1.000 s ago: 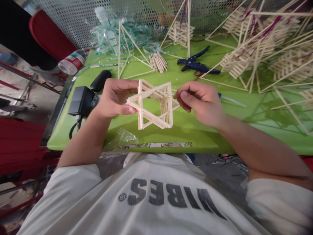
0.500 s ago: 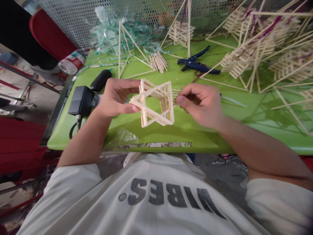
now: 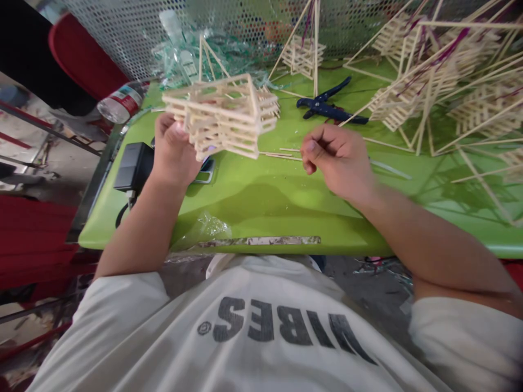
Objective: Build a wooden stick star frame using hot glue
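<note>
My left hand (image 3: 175, 147) is closed on one end of a star-shaped wooden stick frame (image 3: 224, 120), built of stacked pale sticks. It is lifted above the green table and tilted so its layered side shows. Over the table to the right, my right hand (image 3: 335, 160) has thumb and fingers curled together in a pinch, and whatever they hold, if anything, is hidden. A few thin loose sticks (image 3: 280, 155) reach from below the frame toward those fingertips; I cannot tell if they touch. A phone-like object (image 3: 206, 170) lies partly covered by my left hand.
Blue cutting pliers (image 3: 327, 106) lie beyond my right hand. Several finished stick structures (image 3: 433, 76) crowd the right side. A black adapter (image 3: 133, 166) with its cable, a bottle (image 3: 120, 103) and crumpled plastic (image 3: 206, 226) are on the green table (image 3: 286, 215).
My left hand has raised the stick frame up and away, turning its star face from me to show its side. My right hand has come off the frame and moved slightly right.
</note>
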